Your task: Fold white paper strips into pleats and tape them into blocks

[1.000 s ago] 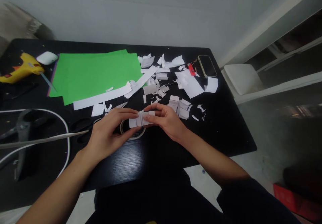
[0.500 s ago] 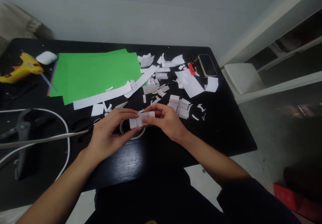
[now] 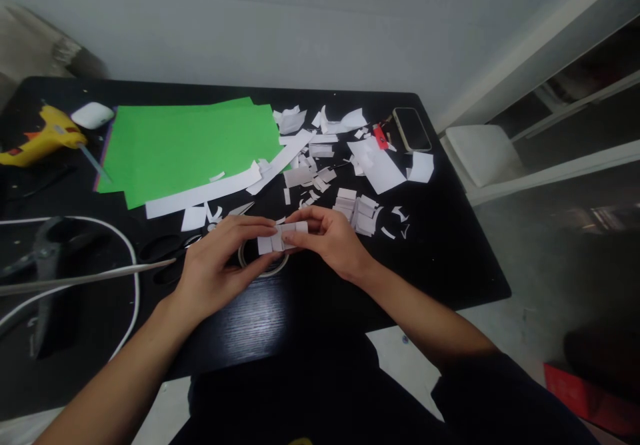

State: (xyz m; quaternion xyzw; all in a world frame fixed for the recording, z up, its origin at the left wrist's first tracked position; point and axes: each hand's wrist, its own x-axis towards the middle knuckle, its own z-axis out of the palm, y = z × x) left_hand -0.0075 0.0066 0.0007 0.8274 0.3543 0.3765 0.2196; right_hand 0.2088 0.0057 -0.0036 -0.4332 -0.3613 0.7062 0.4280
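A small folded piece of white paper [image 3: 267,244], with crease lines across it, is held between both hands near the front of the black table. My left hand [image 3: 213,255] grips its left end, fingers on the far edge and thumb on the near edge. My right hand [image 3: 333,240] pinches the right end, its thumb lying on top. Under the paper and partly hidden sits a roll of tape [image 3: 273,270]. Beyond the right hand lies a stack of folded white paper pieces [image 3: 361,213].
Green sheets [image 3: 200,145] with white paper strips [image 3: 205,190] cover the table's back left. A yellow glue gun [image 3: 50,135], white case [image 3: 93,115], scissors [image 3: 167,248] and white cable [image 3: 134,278] are at left. Paper scraps [image 3: 383,168], a red item [image 3: 380,137] and a phone [image 3: 412,130] lie back right.
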